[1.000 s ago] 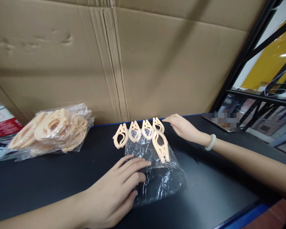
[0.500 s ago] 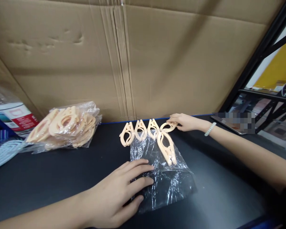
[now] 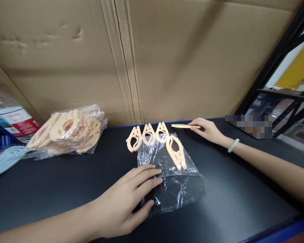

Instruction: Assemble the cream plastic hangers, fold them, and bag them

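Note:
My right hand (image 3: 208, 131) pinches one end of a peach plastic folding hanger (image 3: 181, 126), seen edge-on near the back of the table. Fingers stretched, my left hand (image 3: 135, 195) lies over the left edge of a clear plastic bag (image 3: 178, 194). On the bag's upper part rests another folded hanger (image 3: 176, 153), its narrow end toward me. Three more folded hangers stand in a row along the bag's far edge: the left one (image 3: 133, 140), the middle one (image 3: 149, 135) and the right one (image 3: 162, 133).
At the left lies a clear bag packed with several hangers (image 3: 68, 130). Beside it are a labelled bottle (image 3: 15, 121) and a pale blue vented brush (image 3: 7, 160). Cardboard (image 3: 187, 67) walls off the back. A blurred flat object (image 3: 250, 126) sits at the right by a black rack.
My right hand has moved slightly right, and the hanger in it has turned from lying at an angle to edge-on, apart from the row. My left hand stays on the bag.

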Demonstrator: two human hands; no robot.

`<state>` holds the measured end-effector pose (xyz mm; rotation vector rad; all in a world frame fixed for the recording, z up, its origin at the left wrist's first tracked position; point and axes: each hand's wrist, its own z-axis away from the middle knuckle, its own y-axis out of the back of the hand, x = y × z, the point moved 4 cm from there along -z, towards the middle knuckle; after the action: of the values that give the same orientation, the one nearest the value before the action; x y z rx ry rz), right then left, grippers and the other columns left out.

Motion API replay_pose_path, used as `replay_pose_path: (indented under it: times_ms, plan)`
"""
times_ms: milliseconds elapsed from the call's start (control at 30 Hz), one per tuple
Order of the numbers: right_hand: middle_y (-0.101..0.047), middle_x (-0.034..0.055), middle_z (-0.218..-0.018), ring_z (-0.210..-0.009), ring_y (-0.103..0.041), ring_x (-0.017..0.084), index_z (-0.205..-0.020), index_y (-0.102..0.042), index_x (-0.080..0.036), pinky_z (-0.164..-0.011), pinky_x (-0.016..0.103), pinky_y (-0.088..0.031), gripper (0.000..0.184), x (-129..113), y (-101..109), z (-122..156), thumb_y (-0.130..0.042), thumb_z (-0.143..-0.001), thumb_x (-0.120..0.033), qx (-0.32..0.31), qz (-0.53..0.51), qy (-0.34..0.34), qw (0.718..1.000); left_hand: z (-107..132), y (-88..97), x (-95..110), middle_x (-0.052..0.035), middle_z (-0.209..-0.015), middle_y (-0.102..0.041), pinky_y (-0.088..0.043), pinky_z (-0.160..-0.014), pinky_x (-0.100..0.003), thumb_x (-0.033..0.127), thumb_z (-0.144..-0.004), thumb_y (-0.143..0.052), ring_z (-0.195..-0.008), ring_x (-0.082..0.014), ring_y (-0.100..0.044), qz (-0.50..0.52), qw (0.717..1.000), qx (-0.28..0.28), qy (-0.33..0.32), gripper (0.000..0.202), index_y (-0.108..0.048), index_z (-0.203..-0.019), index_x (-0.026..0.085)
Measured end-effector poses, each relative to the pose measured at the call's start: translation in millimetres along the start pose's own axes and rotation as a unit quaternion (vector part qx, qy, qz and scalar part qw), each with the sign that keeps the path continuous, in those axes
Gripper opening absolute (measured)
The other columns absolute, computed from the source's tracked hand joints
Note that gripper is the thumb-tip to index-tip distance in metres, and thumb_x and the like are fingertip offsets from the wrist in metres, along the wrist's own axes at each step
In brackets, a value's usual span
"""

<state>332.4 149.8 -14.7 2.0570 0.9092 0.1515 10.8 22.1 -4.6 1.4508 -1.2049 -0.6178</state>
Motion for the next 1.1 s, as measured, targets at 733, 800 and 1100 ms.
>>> replay_pose_path:
  times_ms: [733,800,1100]
  plan:
    - [-0.066,0.0047,-0.086,-0.072,-0.063,0.016,-0.099,-0.067,-0.025,-0.058,0.028,-0.055,0.016,-144.8,58.5,5.5,-0.063,-0.084,-0.023,0.228,-0.15,-0.045,0.961,-3.3,8.8,5.0,-0.0114,-0.116,-0.06,-0.049,-0.097,-0.033,0.005,-0.084,-0.046,-0.112,-0.0197,-0.055,0.033,0.996,0.076,-0.04,0.043,-0.048,-0.126,0.015]
    - [-0.066,0.0044,-0.081,-0.071,-0.063,0.019,-0.098,-0.067,-0.027,-0.056,0.031,-0.054,0.017,-167.8,67.4,10.0,-0.065,-0.082,-0.022,0.191,-0.15,0.011,0.97,-3.3,8.7,4.9,-0.0116,-0.117,-0.059,-0.049,-0.097,-0.033,0.005,-0.084,-0.045,-0.112,-0.0197,-0.054,0.038,0.996,0.069,-0.036,0.044,-0.047,-0.127,0.015]
    - [-0.066,0.0017,-0.067,-0.06,-0.063,0.016,-0.106,-0.064,-0.028,-0.058,0.026,-0.055,0.02,-214.0,56.3,36.6,-0.051,-0.091,-0.026,-0.016,-0.089,0.191,0.977,-1.1,7.3,4.0,-0.0125,-0.125,-0.054,-0.049,-0.097,-0.032,0.005,-0.084,-0.045,-0.117,-0.0206,-0.05,0.026,0.997,0.068,-0.014,0.051,-0.04,-0.133,0.016]
